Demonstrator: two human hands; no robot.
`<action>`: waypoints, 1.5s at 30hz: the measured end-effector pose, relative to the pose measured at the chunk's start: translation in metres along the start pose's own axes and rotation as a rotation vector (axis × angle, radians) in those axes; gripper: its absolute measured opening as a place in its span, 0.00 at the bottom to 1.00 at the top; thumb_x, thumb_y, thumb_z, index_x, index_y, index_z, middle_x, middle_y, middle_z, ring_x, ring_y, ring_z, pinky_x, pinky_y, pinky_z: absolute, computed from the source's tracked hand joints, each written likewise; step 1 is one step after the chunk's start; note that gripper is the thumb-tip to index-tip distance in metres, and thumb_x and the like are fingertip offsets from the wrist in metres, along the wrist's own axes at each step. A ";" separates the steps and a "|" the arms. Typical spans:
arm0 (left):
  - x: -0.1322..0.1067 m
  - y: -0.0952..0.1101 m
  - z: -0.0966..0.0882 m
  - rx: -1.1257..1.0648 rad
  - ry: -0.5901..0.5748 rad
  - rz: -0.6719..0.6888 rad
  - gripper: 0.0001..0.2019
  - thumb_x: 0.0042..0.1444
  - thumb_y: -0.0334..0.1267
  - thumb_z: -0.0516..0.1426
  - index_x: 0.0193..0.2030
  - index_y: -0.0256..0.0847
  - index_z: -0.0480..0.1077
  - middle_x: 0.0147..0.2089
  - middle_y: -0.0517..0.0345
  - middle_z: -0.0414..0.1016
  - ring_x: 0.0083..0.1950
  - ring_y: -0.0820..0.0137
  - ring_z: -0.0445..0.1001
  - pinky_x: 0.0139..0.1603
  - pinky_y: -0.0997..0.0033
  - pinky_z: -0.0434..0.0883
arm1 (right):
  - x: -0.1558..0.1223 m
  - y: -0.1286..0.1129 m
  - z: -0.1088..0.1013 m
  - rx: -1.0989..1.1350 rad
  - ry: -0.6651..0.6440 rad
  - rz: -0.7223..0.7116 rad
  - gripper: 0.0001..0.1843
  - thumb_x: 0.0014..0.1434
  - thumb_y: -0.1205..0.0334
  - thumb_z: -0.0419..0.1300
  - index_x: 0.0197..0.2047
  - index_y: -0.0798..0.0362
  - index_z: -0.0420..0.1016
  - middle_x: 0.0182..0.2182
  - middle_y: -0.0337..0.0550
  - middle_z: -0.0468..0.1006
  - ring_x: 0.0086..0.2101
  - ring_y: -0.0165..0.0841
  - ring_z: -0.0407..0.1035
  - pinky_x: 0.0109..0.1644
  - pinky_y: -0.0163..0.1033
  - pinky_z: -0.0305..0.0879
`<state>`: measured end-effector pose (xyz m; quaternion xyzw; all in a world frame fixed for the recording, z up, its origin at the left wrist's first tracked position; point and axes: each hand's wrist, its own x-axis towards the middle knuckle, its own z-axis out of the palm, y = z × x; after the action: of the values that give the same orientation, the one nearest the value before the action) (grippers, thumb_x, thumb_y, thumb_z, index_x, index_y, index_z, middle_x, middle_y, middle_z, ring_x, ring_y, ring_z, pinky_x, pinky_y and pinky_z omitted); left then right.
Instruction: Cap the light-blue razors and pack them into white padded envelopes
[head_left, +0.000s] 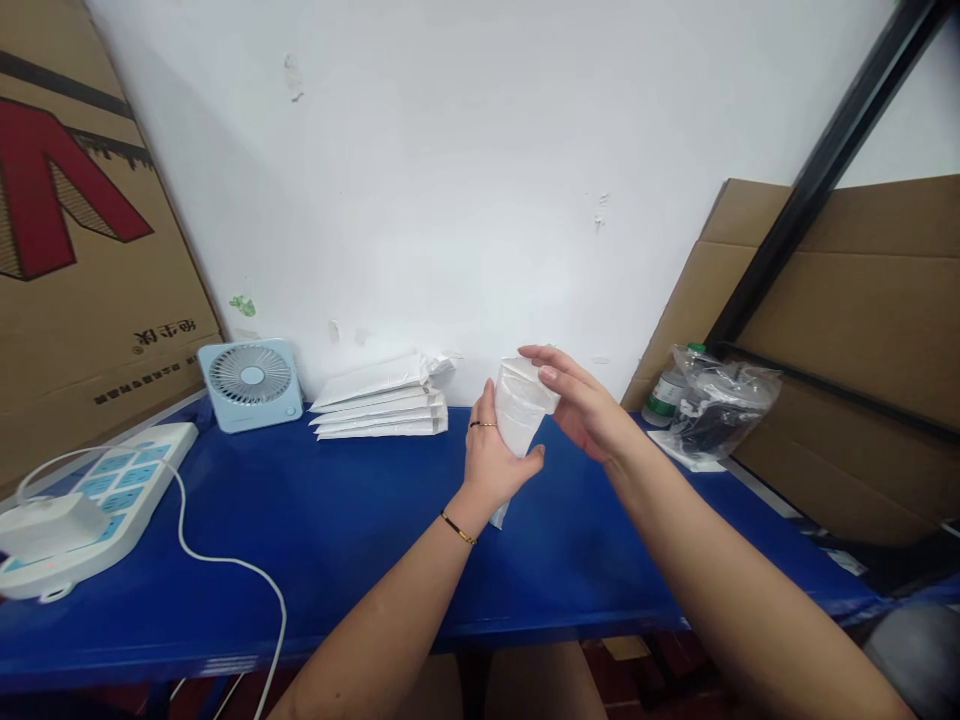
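Note:
A white paper-like packet (517, 415), folded over at its top, is held upright above the blue table. My left hand (495, 445) is closed around its lower part, with the thumb across the front. A lower end of the packet pokes out beneath that hand. At the packet's upper right edge, my right hand (581, 400) grips the fold between curved fingers and thumb. To the left of my hands lies a stack of several flat white envelopes (382, 395), which look much like the held packet.
A light blue fan (251, 385) stands at the back left. Nearer is a white power strip (142, 480) with a plugged-in adapter and a trailing cable (225, 560). At right are a bottle (664, 395), a clear plastic bag (724, 400) and cardboard (877, 350). A white wall closes the back.

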<state>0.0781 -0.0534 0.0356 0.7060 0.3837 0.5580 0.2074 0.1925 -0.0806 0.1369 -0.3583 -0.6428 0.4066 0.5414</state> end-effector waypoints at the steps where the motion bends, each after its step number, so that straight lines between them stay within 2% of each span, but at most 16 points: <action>1: -0.004 -0.002 0.002 0.033 0.004 0.005 0.52 0.40 0.36 0.63 0.68 0.42 0.35 0.67 0.45 0.47 0.67 0.54 0.50 0.64 0.53 0.55 | -0.001 0.004 0.000 0.014 -0.006 -0.025 0.24 0.58 0.48 0.55 0.56 0.47 0.64 0.53 0.46 0.69 0.50 0.39 0.65 0.51 0.43 0.64; 4: -0.014 -0.011 0.005 0.053 0.014 0.012 0.48 0.44 0.29 0.57 0.69 0.42 0.34 0.69 0.46 0.41 0.69 0.58 0.45 0.65 0.58 0.54 | -0.007 0.017 -0.004 -0.036 -0.029 -0.113 0.32 0.57 0.43 0.53 0.62 0.45 0.56 0.60 0.45 0.62 0.56 0.41 0.60 0.57 0.47 0.60; 8: -0.014 -0.023 -0.002 -0.060 -0.056 0.065 0.38 0.45 0.24 0.51 0.65 0.41 0.49 0.64 0.49 0.55 0.64 0.63 0.55 0.64 0.61 0.56 | -0.018 0.034 -0.015 -0.321 -0.043 -0.248 0.46 0.50 0.42 0.60 0.67 0.46 0.46 0.66 0.44 0.49 0.63 0.44 0.48 0.63 0.49 0.51; 13: 0.004 -0.031 -0.028 -0.346 -0.448 0.022 0.29 0.43 0.26 0.50 0.56 0.41 0.63 0.51 0.54 0.69 0.51 0.63 0.67 0.52 0.65 0.65 | -0.028 0.039 -0.024 -0.752 -0.070 -0.367 0.44 0.56 0.52 0.59 0.68 0.46 0.40 0.67 0.45 0.46 0.64 0.44 0.44 0.65 0.53 0.45; 17: 0.015 -0.030 -0.047 -0.460 -0.705 -0.151 0.19 0.46 0.30 0.52 0.47 0.36 0.68 0.37 0.58 0.72 0.36 0.69 0.69 0.36 0.74 0.66 | -0.022 0.025 -0.022 -0.911 -0.185 -0.380 0.27 0.60 0.53 0.55 0.61 0.49 0.61 0.55 0.50 0.68 0.54 0.44 0.62 0.58 0.51 0.55; 19: 0.018 -0.029 -0.054 -0.424 -0.766 -0.179 0.16 0.47 0.34 0.57 0.45 0.36 0.69 0.36 0.57 0.73 0.35 0.70 0.70 0.34 0.74 0.66 | -0.017 0.016 -0.024 -0.918 -0.295 -0.245 0.17 0.62 0.52 0.52 0.48 0.51 0.72 0.40 0.47 0.77 0.41 0.40 0.70 0.47 0.45 0.64; 22: 0.019 -0.031 -0.060 -0.381 -0.817 -0.202 0.23 0.43 0.41 0.63 0.47 0.36 0.70 0.40 0.55 0.75 0.38 0.66 0.72 0.36 0.72 0.68 | -0.011 0.012 -0.035 -0.810 -0.397 -0.008 0.19 0.62 0.49 0.50 0.42 0.53 0.74 0.30 0.42 0.76 0.30 0.34 0.70 0.32 0.36 0.66; 24: 0.020 -0.034 -0.061 -0.365 -0.785 -0.215 0.23 0.44 0.44 0.64 0.47 0.37 0.71 0.42 0.53 0.75 0.41 0.64 0.73 0.39 0.69 0.69 | -0.010 0.016 -0.044 -0.744 -0.324 0.047 0.21 0.61 0.47 0.52 0.50 0.51 0.69 0.35 0.42 0.76 0.30 0.33 0.70 0.31 0.35 0.66; 27: 0.020 -0.040 -0.059 -0.360 -0.720 -0.201 0.20 0.46 0.45 0.63 0.45 0.38 0.73 0.44 0.52 0.76 0.44 0.61 0.73 0.44 0.67 0.69 | -0.014 0.027 -0.048 -0.794 -0.031 -0.106 0.29 0.58 0.47 0.55 0.60 0.47 0.58 0.48 0.48 0.70 0.36 0.35 0.71 0.37 0.39 0.68; 29: 0.020 -0.044 -0.055 -0.374 -0.713 -0.192 0.18 0.47 0.45 0.62 0.44 0.38 0.74 0.43 0.52 0.76 0.44 0.61 0.74 0.44 0.66 0.70 | -0.018 0.032 -0.044 -0.920 0.017 -0.254 0.25 0.57 0.47 0.56 0.54 0.48 0.66 0.50 0.50 0.69 0.41 0.38 0.70 0.42 0.40 0.67; 31: 0.020 -0.047 -0.051 -0.375 -0.660 -0.179 0.18 0.47 0.45 0.62 0.44 0.39 0.73 0.42 0.53 0.77 0.43 0.61 0.74 0.43 0.65 0.70 | -0.019 0.037 -0.041 -1.025 -0.075 -0.284 0.17 0.58 0.48 0.54 0.40 0.51 0.74 0.39 0.48 0.74 0.36 0.37 0.70 0.39 0.38 0.65; 34: 0.019 -0.054 -0.047 -0.302 -0.309 -0.120 0.24 0.45 0.42 0.64 0.51 0.44 0.70 0.49 0.52 0.73 0.50 0.60 0.70 0.52 0.63 0.66 | -0.009 0.054 -0.052 -0.999 0.013 -0.109 0.22 0.61 0.47 0.50 0.26 0.54 0.71 0.21 0.40 0.71 0.23 0.31 0.66 0.28 0.34 0.60; 36: 0.019 -0.061 -0.048 -0.260 0.018 -0.133 0.25 0.46 0.40 0.64 0.53 0.47 0.67 0.55 0.53 0.67 0.57 0.61 0.65 0.57 0.64 0.61 | 0.004 0.077 -0.072 -0.857 0.223 0.041 0.24 0.59 0.43 0.50 0.26 0.55 0.70 0.17 0.40 0.70 0.21 0.32 0.65 0.25 0.33 0.57; 38: 0.020 -0.071 -0.052 -0.312 0.225 -0.254 0.22 0.49 0.40 0.61 0.53 0.48 0.66 0.56 0.53 0.66 0.58 0.64 0.63 0.57 0.65 0.60 | 0.015 0.108 -0.095 -0.691 0.317 0.227 0.25 0.59 0.41 0.48 0.30 0.56 0.70 0.16 0.41 0.70 0.17 0.32 0.64 0.21 0.34 0.56; 41: 0.022 -0.084 -0.055 -0.489 0.264 -0.550 0.18 0.52 0.40 0.58 0.50 0.46 0.66 0.53 0.53 0.68 0.54 0.66 0.67 0.50 0.67 0.63 | 0.024 0.154 -0.120 -0.800 0.359 0.528 0.25 0.61 0.45 0.44 0.30 0.57 0.70 0.21 0.48 0.75 0.20 0.34 0.67 0.22 0.36 0.59; 45: 0.023 -0.092 -0.055 -0.662 0.197 -0.794 0.18 0.52 0.42 0.57 0.50 0.44 0.64 0.48 0.53 0.70 0.49 0.67 0.71 0.41 0.71 0.64 | 0.031 0.182 -0.120 -0.989 0.412 0.574 0.19 0.55 0.52 0.54 0.33 0.62 0.74 0.36 0.65 0.75 0.39 0.48 0.70 0.40 0.49 0.64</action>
<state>-0.0004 0.0136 -0.0005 0.3469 0.4424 0.5916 0.5778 0.3095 0.0381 -0.0066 -0.7978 -0.5150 0.1119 0.2927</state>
